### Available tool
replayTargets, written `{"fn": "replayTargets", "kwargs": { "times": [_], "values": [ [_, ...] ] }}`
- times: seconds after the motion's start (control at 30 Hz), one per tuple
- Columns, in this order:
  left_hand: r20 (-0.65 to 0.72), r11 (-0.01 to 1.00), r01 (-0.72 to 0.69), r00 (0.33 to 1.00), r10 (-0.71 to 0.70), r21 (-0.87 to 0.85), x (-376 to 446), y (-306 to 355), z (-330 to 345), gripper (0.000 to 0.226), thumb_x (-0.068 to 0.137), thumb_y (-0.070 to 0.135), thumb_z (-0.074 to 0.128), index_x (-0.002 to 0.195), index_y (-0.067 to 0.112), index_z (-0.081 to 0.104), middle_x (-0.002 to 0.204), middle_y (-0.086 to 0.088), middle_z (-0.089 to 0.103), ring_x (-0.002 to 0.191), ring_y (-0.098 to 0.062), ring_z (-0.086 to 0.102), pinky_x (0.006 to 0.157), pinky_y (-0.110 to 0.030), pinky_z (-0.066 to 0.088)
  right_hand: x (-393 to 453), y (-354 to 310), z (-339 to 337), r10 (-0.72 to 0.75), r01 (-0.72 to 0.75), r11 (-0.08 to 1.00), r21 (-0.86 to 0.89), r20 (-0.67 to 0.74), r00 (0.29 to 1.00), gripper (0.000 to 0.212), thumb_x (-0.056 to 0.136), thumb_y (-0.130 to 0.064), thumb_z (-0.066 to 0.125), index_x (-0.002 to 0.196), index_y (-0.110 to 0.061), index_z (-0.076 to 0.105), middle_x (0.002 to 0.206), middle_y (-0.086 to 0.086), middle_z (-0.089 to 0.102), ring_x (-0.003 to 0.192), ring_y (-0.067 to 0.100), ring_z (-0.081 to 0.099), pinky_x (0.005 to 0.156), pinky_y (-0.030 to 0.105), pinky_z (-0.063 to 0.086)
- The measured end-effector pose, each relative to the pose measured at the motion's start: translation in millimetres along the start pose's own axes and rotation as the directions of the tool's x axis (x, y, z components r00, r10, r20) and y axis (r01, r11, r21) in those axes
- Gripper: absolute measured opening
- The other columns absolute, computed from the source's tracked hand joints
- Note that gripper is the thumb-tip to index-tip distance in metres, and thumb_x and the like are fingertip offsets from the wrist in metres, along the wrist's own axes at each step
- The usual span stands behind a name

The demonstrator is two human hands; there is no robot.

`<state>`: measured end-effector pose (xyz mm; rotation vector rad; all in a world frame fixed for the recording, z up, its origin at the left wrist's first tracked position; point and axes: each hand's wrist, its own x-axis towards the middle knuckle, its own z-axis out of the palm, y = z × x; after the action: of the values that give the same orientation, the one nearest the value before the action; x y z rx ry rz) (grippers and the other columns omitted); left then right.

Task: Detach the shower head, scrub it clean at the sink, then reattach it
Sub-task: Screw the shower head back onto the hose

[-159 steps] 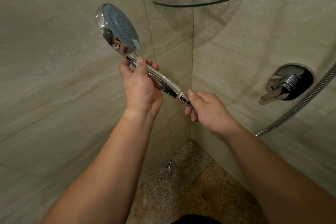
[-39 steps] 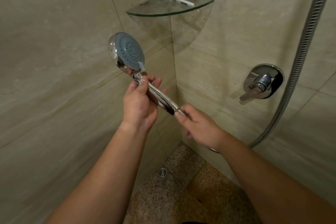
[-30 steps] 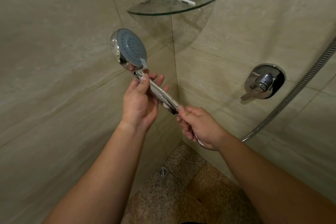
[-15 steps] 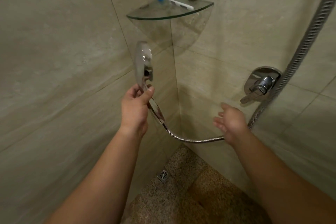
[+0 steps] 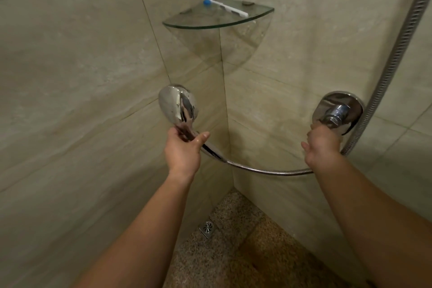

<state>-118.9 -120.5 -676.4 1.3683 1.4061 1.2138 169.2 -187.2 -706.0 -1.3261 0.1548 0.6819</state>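
- The shower head [image 5: 178,106] was gripped at its neck by the left hand [image 5: 183,149], chrome back turned to the camera, low in the tiled corner.
- The hose [image 5: 268,171] was seen joined to the handle, sagging across.
- The right hand [image 5: 323,146] was laid at the mixer lever [image 5: 336,112]; whether its fingers curled round could not be told.
- If water were opened, spray might be flung about, and a wet handle could be dropped.

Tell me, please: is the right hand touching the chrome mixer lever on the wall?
Cannot tell. In the head view the right hand reaches the mixer lever from below, fingertips overlapping its lower edge, but neither contact nor a gap shows.
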Motion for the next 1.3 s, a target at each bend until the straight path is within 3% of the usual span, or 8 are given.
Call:
{"fn": "replayTargets", "kwargs": {
  "times": [0.1, 0.2, 0.37, 0.77, 0.97, 1.03, 1.13, 1.3],
  "values": [
    [0.048, 0.995, 0.02, 0.999, -0.016, -0.099, -3.0, -6.2, 7.2, 0.044, 0.079, 0.016, 0.087, 0.11, 0.024, 0.057, 0.099, 0.001, 0.07, 0.096, -0.017, 0.072, 0.093, -0.038, 0.058, 12.2, -1.1, -1.1, 0.033, -0.028, 0.997, -0.072, 0.072, 0.997, 0.07, 0.072, -0.017, 0.056, 0.141, -0.024, 0.044, 0.119, 0.002, 0.053, 0.089, 0.015, 0.062, 0.059, 0.031, 0.057],
    [0.064, 0.984, 0.039, 0.998, -0.028, -0.175, -7.4, -12.9, 13.7, 0.046, 0.08, 0.011, 0.085, 0.115, 0.024, 0.058, 0.1, -0.002, 0.07, 0.094, -0.015, 0.072, 0.093, -0.04, 0.059, 22.3, 2.0, -7.7, 0.072, -0.057, 0.988, -0.141, 0.106, 0.992, 0.059, 0.081, -0.019, 0.062, 0.138, -0.02, 0.048, 0.129, 0.001, 0.05, 0.112, 0.021, 0.055, 0.073, 0.038, 0.054],
    [0.071, 0.976, 0.072, 0.996, -0.059, -0.206, -6.5, -17.7, 18.1, 0.043, 0.078, 0.012, 0.085, 0.109, 0.028, 0.059, 0.104, -0.01, 0.073, 0.098, -0.022, 0.073, 0.097, -0.048, 0.058, 37.2, 12.4, -15.8, 0.008, 0.018, 0.969, -0.245, 0.103, 0.995, 0.035, 0.087, -0.019, 0.062, 0.12, -0.02, 0.053, 0.107, 0.003, 0.059, 0.084, 0.012, 0.055, 0.068, 0.031, 0.047],
    [0.085, 0.981, 0.067, 0.995, -0.053, -0.18, -0.6, -16.0, 30.1, 0.043, 0.074, 0.021, 0.088, 0.104, 0.031, 0.059, 0.099, -0.002, 0.07, 0.092, -0.02, 0.07, 0.093, -0.052, 0.058, 40.9, 13.3, -17.2, -0.033, 0.062, 0.946, -0.317, 0.095, 0.995, 0.051, 0.082, -0.017, 0.064, 0.13, -0.015, 0.049, 0.119, 0.004, 0.06, 0.108, 0.02, 0.056, 0.09, 0.04, 0.046],
    [0.079, 0.985, 0.081, 0.994, -0.07, -0.15, -2.5, -14.4, 40.7, 0.045, 0.068, 0.03, 0.087, 0.103, 0.029, 0.059, 0.099, -0.004, 0.07, 0.093, -0.024, 0.07, 0.091, -0.052, 0.059, 40.7, 10.0, -19.3, -0.023, 0.057, 0.962, -0.269, 0.128, 0.992, 0.052, 0.07, -0.024, 0.064, 0.12, -0.018, 0.05, 0.1, 0.004, 0.055, 0.076, 0.015, 0.051, 0.068, 0.03, 0.044],
    [0.058, 0.989, 0.068, 0.996, -0.061, -0.135, -2.0, -15.4, 43.6, 0.045, 0.069, 0.03, 0.087, 0.103, 0.03, 0.058, 0.1, -0.005, 0.071, 0.094, -0.024, 0.071, 0.089, -0.05, 0.06, 43.0, 9.1, -19.4, -0.027, 0.062, 0.96, -0.273, 0.131, 0.991, 0.064, 0.069, -0.025, 0.064, 0.13, -0.016, 0.047, 0.103, 0.004, 0.054, 0.082, 0.018, 0.051, 0.07, 0.031, 0.046],
    [0.025, 0.989, 0.075, 0.997, -0.073, -0.131, 0.3, -19.2, 44.4, 0.043, 0.07, 0.028, 0.088, 0.1, 0.032, 0.058, 0.1, -0.004, 0.07, 0.091, -0.022, 0.069, 0.088, -0.05, 0.06, 43.0, 11.7, -16.3, -0.042, 0.077, 0.956, -0.282, 0.128, 0.991, 0.063, 0.08, -0.019, 0.064, 0.138, -0.016, 0.04, 0.111, 0.003, 0.053, 0.098, 0.02, 0.052, 0.089, 0.038, 0.048],
    [-0.003, 0.987, 0.115, 0.993, -0.116, -0.115, 3.1, -21.9, 40.8, 0.053, 0.059, 0.042, 0.089, 0.099, 0.027, 0.058, 0.102, -0.009, 0.071, 0.092, -0.026, 0.071, 0.088, -0.053, 0.06, 33.4, 11.2, -13.4, -0.04, 0.07, 0.961, -0.267, 0.119, 0.992, 0.068, 0.069, -0.019, 0.061, 0.134, -0.019, 0.042, 0.099, 0.002, 0.052, 0.077, 0.015, 0.05, 0.069, 0.031, 0.045]
  ]
}}
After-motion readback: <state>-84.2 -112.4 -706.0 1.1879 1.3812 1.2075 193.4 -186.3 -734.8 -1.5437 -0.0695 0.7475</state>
